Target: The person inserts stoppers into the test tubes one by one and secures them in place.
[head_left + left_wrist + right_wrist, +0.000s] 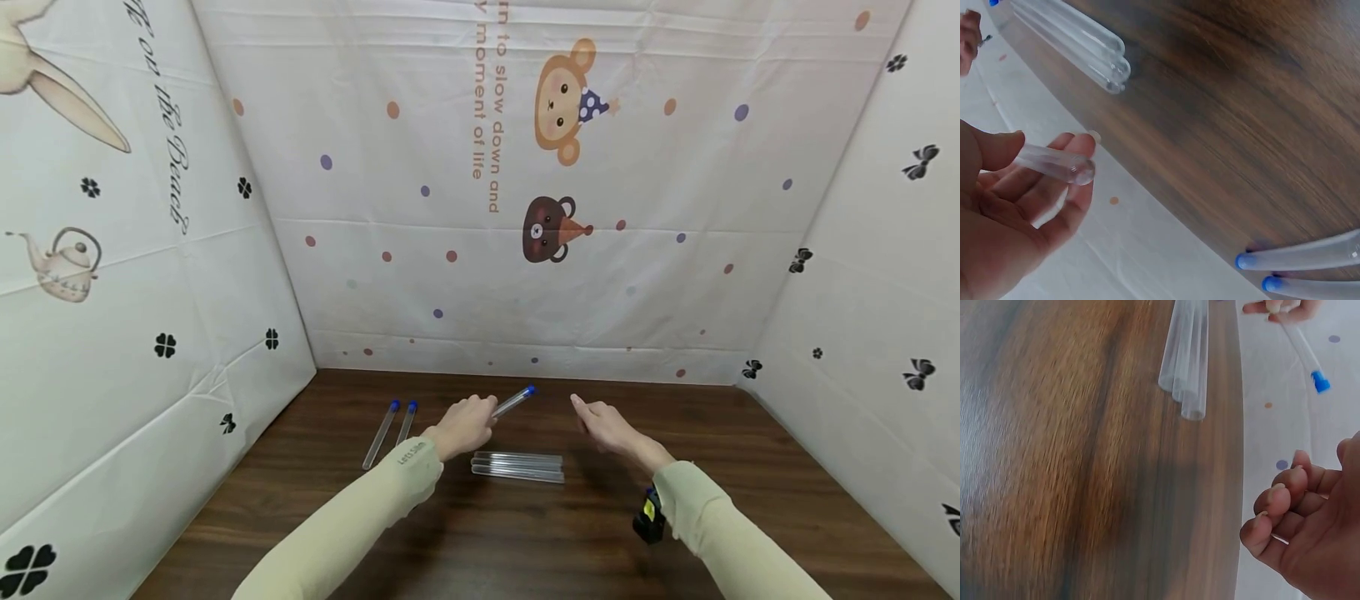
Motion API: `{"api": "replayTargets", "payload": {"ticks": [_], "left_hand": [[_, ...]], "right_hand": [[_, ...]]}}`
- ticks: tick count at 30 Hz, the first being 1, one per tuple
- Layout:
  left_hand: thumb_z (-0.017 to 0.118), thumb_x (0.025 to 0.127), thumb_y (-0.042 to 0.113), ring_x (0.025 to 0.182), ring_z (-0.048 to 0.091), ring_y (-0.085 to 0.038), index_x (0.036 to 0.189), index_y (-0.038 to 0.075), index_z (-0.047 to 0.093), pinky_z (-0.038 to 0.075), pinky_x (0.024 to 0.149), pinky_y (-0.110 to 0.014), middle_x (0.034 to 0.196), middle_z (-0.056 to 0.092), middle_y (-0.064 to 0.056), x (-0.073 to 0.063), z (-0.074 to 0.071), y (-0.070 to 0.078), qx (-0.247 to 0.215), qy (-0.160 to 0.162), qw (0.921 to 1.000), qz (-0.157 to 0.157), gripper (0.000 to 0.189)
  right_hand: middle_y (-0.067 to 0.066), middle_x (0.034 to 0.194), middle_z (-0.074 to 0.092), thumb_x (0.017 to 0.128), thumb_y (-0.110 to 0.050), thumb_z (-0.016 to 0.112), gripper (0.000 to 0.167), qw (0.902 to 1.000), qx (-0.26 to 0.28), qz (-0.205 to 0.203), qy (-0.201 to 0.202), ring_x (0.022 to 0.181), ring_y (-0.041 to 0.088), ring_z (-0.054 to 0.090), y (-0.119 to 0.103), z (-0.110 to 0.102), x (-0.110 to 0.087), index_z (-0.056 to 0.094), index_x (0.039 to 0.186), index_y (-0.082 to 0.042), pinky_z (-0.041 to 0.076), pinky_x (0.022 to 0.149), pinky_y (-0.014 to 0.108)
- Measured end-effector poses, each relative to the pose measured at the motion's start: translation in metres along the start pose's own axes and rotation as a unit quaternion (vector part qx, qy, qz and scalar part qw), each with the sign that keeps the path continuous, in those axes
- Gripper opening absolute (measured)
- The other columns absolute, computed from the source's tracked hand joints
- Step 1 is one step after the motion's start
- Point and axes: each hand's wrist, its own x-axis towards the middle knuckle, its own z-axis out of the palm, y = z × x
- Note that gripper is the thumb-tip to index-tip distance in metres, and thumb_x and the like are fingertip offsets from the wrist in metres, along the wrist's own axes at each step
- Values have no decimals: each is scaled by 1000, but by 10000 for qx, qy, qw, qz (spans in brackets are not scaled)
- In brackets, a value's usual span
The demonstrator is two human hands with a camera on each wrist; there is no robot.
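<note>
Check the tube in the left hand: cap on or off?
On. The head view shows a blue cap on the end of the tube jutting from the left hand.

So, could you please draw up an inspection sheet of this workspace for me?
Surface: dark wood-grain tabletop.
Job's things: two blue-capped test tubes lie at left; uncapped clear test tubes lie side by side near the middle.
Hands: left hand holds a third blue-capped test tube; right hand is raised, holding nothing, fingers bent.
Clutter: black device with a yellow patch by the right sleeve, possibly worn.
Cables: nothing seen.
Surroundings: printed white sheets behind and on both sides.
</note>
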Motion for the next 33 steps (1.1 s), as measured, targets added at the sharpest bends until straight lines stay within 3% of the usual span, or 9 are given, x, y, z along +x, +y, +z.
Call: {"api": "replayTargets", "payload": {"ticks": [7,12,18,23,33], "left_hand": [[60,89,4,59,51,-13,104,2,58,43,49,-26,75,57,-4,-4,-6,-14,-23,-41,9989,-475,16],[63,89,4,63,57,-18,97,2,59,46,53,-30,78,60,-8,-8,-11,-24,-26,106,9965,-834,9],[65,87,4,71,59,-23,89,1,61,50,60,-36,84,58,-12,-12,-24,-33,-37,515,9884,-1426,5],[66,85,3,67,59,-24,81,2,61,50,58,-38,79,58,-12,-12,-32,-42,89,703,9834,-1668,6],[61,82,0,59,56,-21,77,6,59,46,51,-36,68,59,-7,-15,-40,-63,289,424,9750,-2162,8]], "right_hand": [[4,55,52,105,-44,25,68,9998,-92,167,92,44,13,43,10,-9,-3,58,80,10,43,45,31],[6,56,55,105,-46,25,69,9995,-159,203,170,44,13,44,16,-19,-5,59,81,10,45,46,32],[8,59,57,105,-46,23,68,9994,-213,268,77,44,13,45,25,-30,-9,59,82,7,41,44,29],[8,58,58,105,-46,24,68,9991,-267,316,108,43,14,46,31,-37,-12,59,80,7,43,43,34],[6,57,56,105,-44,26,66,9983,-287,471,207,43,14,45,41,-43,-14,59,80,7,47,47,37]]}}
